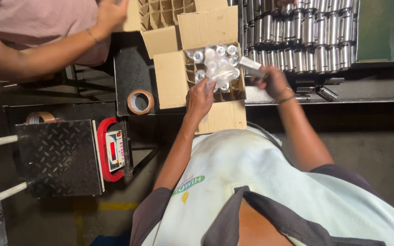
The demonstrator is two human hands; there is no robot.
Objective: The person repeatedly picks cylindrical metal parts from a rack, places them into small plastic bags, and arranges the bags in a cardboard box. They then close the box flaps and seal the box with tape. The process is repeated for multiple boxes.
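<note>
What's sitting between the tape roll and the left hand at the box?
In the head view, only the open side flap of the cardboard box lies between the tape roll and the left hand, which rests on the bagged metal parts.

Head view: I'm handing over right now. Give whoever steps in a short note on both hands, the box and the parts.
Left hand rests at the edge of the divided cardboard box, fingers touching the plastic-wrapped metal cylinders in its cells.
Right hand holds one wrapped cylinder just beside the box.
Done: several cells filled. Left: some cells look empty; rows of bare cylinders lie on the tray behind.
Another person's hand is on a second box. Tape roll lies left of the box.
</note>
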